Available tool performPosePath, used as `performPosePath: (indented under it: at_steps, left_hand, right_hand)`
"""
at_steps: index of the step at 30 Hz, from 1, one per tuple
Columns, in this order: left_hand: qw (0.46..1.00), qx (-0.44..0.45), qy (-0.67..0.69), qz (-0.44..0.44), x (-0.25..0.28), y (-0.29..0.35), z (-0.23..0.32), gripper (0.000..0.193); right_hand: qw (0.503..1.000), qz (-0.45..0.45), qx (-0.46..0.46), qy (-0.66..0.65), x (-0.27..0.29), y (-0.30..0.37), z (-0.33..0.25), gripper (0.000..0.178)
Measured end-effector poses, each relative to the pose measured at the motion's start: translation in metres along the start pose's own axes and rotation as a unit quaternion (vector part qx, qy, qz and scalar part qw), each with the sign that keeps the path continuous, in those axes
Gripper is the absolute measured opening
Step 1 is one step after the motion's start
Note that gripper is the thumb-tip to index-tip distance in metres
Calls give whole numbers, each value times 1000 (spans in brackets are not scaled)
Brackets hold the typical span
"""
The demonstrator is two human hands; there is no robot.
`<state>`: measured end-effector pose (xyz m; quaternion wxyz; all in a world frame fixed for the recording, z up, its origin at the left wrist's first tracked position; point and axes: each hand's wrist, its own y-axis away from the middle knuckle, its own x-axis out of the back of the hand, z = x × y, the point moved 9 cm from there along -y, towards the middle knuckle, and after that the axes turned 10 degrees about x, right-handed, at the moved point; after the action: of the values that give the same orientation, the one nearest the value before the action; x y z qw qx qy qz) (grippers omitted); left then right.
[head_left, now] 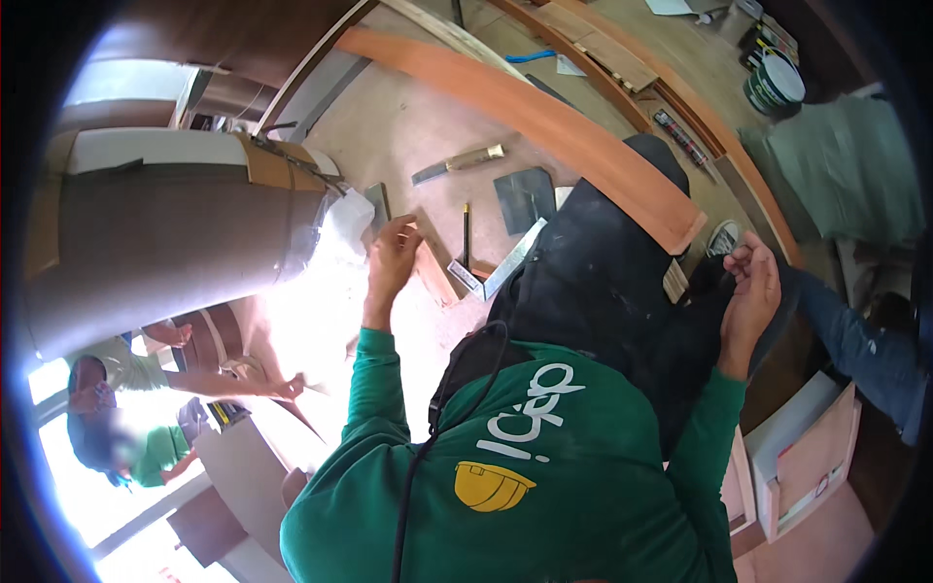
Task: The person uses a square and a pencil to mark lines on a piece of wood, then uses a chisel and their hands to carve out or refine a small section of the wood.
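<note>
While hands (393,255) (751,284) hover apart, orange plank (535,118) beyond

A woodworking site or workshop, by the look of it: a plank (525,110) towards one o'clock, a bladed tool (457,165) at twelve, a bucket (777,84) at two.

- Green sweatshirt (505,525): large white lettering (533,423) across the cloth, beside a yellow hard-hat emblem (494,485).
- White bucket (780,76): pale print on a dark green label (762,90), too small to read.
- Cartridge tube (682,138): printed wrapper, illegible.
</note>
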<state>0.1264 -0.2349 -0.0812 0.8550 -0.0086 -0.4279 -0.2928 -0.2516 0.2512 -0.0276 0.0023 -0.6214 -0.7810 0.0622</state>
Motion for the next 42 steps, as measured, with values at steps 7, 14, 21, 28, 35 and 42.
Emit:
performPosePath:
  at_steps: [7,14,21,28,35,42]
  left_hand:
    - [937,-283,-163,121,-43,-69,97,59]
    - [924,-318,-180,-113,-80,-135,54,31]
    - [914,-266,-161,-262,-11,19,195,29]
    - [744,-532,-285,-286,-61,126,354,49]
    - [774,-587,-105,-212,-123,93,427,98]
    - [782,-567,-164,-199,-245,94,398,105]
  right_hand:
    - [916,-375,126,68,-206,40,-107,23]
    - [850,-460,247,74,-292,93,-111,27]
    - [778,-245,469,339,-267,114,-157,50]
    - [853,-349,70,382,-188,106,-93,73]
    - [976,-32,-213,41,-17,142,-28,38]
    - [978,-75,-189,42,-14,117,-22,32]
